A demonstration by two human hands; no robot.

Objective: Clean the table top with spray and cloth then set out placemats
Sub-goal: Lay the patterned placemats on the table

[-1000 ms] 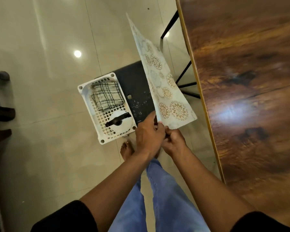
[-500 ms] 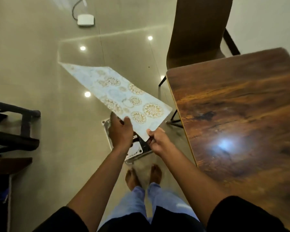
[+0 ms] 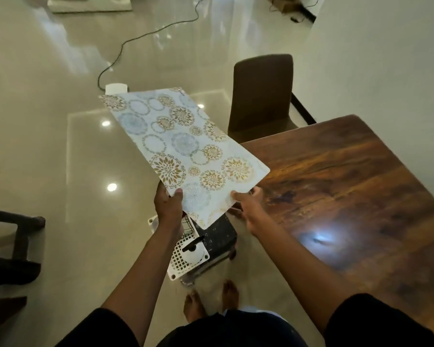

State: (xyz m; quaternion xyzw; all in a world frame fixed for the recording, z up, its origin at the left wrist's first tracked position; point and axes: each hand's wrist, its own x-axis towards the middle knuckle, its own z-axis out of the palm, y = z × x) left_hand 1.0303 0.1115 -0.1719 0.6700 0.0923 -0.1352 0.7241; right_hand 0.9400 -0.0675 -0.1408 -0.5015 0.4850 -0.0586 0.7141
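left hand (image 3: 168, 205) and right hand (image 3: 246, 200) each pinch the near edge of the placemat (image 3: 183, 149), held beside the tabletop (image 3: 348, 186).

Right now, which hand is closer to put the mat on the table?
Probably the right hand: it grips the placemat beside the table, while the left hand is farther away.

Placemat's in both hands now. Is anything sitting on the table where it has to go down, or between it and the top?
Nothing visible does. The placemat, held by the left hand and right hand, already overlaps the table edge with one corner. The visible wooden top shows only a light glare. The brown chair stands beyond the far end.
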